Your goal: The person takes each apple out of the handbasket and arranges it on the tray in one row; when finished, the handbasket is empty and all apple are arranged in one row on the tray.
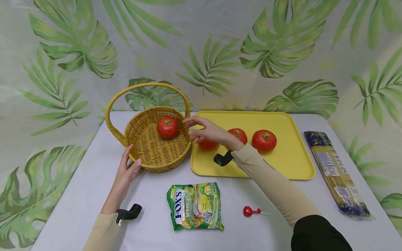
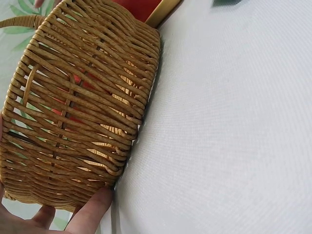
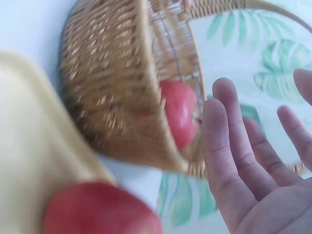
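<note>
A round woven basket [image 1: 158,166] with a tall arched handle stands at the left of the table, with a red tomato [image 1: 168,128] inside toward its right. My left hand [image 1: 125,172] holds the basket's near left side, the thumb at the rim and fingertips [image 2: 95,207] low on the woven wall. Over the basket's right rim hovers my right hand [image 1: 208,132], its fingers spread and slightly bent, holding nothing. Beneath and beside that hand, red tomatoes [image 1: 263,141] lie on a yellow tray [image 1: 282,167]; the right hand and forearm partly cover two of them.
A green candy bag [image 1: 196,206] lies in front of the basket and tray. To its right is a red lollipop [image 1: 248,211]. A long clear-and-blue packet [image 1: 336,172] lies along the right side. A leaf-patterned cloth [image 1: 216,66] hangs behind the table.
</note>
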### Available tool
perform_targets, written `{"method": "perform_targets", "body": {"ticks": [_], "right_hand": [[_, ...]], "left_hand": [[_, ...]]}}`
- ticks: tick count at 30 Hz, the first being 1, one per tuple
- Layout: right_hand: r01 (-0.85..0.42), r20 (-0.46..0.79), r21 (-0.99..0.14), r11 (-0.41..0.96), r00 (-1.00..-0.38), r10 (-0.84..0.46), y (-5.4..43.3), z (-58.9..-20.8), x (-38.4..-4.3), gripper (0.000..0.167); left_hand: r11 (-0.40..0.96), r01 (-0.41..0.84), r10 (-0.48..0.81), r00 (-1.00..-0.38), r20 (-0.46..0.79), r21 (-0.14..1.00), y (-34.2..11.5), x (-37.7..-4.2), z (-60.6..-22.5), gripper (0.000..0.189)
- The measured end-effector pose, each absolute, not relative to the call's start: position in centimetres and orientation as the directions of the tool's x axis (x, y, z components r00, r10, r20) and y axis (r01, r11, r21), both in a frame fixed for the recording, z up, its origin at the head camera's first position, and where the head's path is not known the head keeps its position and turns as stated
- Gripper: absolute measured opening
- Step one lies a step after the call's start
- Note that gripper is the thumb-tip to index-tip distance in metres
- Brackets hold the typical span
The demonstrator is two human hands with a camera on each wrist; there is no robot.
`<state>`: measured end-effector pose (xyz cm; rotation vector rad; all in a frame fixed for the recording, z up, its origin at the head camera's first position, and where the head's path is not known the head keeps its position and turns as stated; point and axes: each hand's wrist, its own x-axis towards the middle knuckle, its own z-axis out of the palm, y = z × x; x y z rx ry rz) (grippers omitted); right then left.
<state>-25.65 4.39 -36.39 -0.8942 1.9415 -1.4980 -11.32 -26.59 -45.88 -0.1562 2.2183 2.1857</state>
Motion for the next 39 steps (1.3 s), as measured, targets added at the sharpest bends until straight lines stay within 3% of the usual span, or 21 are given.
{"method": "perform_targets", "body": {"ticks": [5,12,25,39], "right_hand": [[-0.156,-0.027,-0.974,0.161,-0.630,-0.776,1.5,-36.2,-25.9,0.053],[0.022,-0.150,-0.983,0.183,-0.673,-0.724,-1.6,-36.1,-26.5,0.063],[0.140,-0.257,-0.963,0.229,-0.729,-0.635,-5.3,-37.4,-28.2,0.069],[0.325,-0.402,-0.916,0.237,-0.721,-0.565,-6.9,-39.2,-28.8,0.070]], "left_hand": [[-0.005,-0.088,-0.054,-0.995,-0.088,0.996,-26.5,-11.3,-45.9,0.067],[-0.007,-0.085,-0.053,-0.995,-0.085,0.996,-26.5,-11.5,-46.1,0.068],[-0.011,-0.087,-0.056,-0.995,-0.087,0.996,-26.5,-11.4,-46.1,0.067],[-0.024,-0.084,-0.067,-0.994,-0.086,0.996,-26.4,-11.3,-45.7,0.068]]}}
